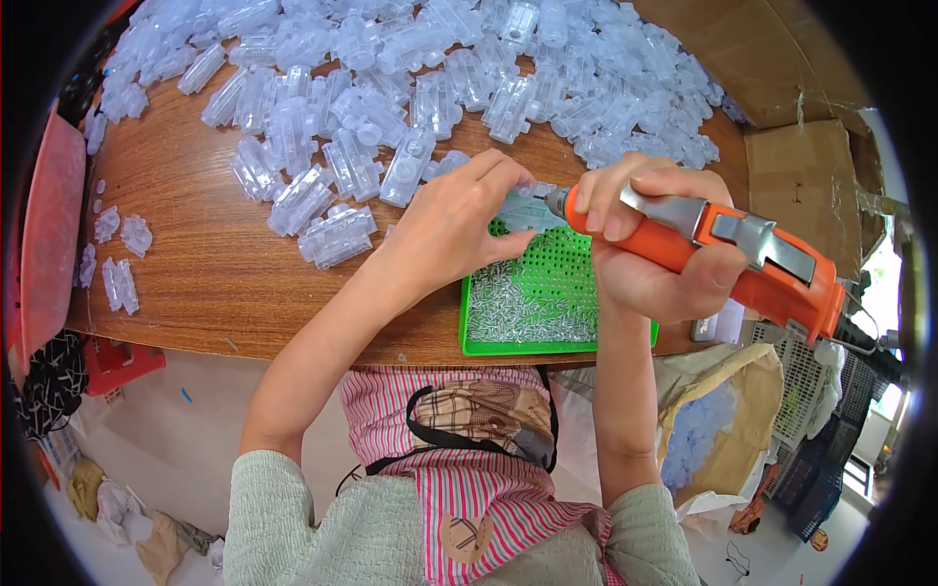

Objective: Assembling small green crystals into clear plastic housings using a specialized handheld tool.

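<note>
My left hand (pixel 451 220) pinches a clear plastic housing (pixel 528 209) between thumb and fingers, just above the far part of a green perforated tray (pixel 532 347). Wrapped around an orange power screwdriver (pixel 787 285) with a silver lever is my right hand (pixel 653 230). The tool lies nearly level, and its tip points left at the housing; whether the bit sits in a screw I cannot tell. Many small silver screws (pixel 518 311) cover the near side of the tray. Loose clear plastic housings (pixel 334 236) lie left of my left hand.
A big heap of clear plastic housings (pixel 391 49) covers the far side of the wooden table (pixel 186 264). Cardboard (pixel 796 176) stands at the right. Below the table's right edge is an open sack (pixel 752 400) with clear parts inside. A pink bin (pixel 51 225) is at the left.
</note>
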Demonstrator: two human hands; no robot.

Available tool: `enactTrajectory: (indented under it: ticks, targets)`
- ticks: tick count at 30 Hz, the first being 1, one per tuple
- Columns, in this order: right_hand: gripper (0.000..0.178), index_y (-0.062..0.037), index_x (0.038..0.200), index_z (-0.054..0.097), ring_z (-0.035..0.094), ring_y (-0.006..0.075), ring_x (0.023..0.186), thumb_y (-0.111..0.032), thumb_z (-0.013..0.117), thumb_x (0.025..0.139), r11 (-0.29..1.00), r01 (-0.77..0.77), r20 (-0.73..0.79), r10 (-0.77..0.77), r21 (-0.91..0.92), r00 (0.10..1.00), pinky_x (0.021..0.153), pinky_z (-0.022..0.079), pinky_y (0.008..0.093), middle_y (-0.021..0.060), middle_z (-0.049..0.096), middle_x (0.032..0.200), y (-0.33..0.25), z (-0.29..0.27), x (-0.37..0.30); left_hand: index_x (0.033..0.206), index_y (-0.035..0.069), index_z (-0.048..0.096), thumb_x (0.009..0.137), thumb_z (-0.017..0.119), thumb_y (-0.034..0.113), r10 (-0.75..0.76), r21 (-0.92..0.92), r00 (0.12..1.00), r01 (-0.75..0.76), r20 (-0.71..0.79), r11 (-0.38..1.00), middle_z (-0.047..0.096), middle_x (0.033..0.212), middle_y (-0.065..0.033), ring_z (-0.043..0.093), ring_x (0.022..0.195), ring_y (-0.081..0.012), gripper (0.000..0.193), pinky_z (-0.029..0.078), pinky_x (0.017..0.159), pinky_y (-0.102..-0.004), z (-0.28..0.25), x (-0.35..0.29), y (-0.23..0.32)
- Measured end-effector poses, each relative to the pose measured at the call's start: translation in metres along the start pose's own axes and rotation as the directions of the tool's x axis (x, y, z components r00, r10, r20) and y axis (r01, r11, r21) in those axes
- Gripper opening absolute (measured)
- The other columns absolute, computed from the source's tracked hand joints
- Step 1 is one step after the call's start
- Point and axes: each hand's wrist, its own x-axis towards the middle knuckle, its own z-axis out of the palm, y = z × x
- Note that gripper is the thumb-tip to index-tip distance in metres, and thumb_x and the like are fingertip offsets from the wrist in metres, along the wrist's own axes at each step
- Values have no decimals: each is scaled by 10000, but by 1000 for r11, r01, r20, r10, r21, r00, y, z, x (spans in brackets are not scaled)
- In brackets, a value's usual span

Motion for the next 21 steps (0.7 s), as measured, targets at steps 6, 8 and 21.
enactTrajectory:
  ticks: [6, 8, 21]
  targets:
    - [676, 10, 985, 536, 518, 203, 578, -656, 480, 879, 998, 15, 90, -9, -64, 996, 532, 445, 357, 74, 518, 651, 3, 6, 3, 1034, 5, 569, 709, 763, 190, 2, 21, 1000, -2, -1, 1000, 599, 992, -132, 617, 867, -339, 421, 523, 722, -409, -1, -2, -3]
    - [673, 15, 998, 531, 516, 199, 577, -646, 502, 875, 983, -20, 74, 34, -184, 997, 537, 453, 357, 74, 519, 650, -3, 12, 1, 1040, 6, 567, 713, 761, 199, 1, 18, 1000, -1, 13, 1000, 599, 994, -133, 616, 872, -339, 426, 522, 721, -410, -2, 0, -1]
    - [598, 22, 1017, 556, 518, 192, 568, -561, 513, 892, 995, -99, -26, 99, -11, 995, 526, 455, 335, 72, 524, 641, -45, -1, -13, 1027, 37, 587, 717, 769, 169, -39, 3, 999, 39, 12, 999, 615, 980, -117, 619, 888, -327, 383, 516, 742, -387, 0, -4, 2]
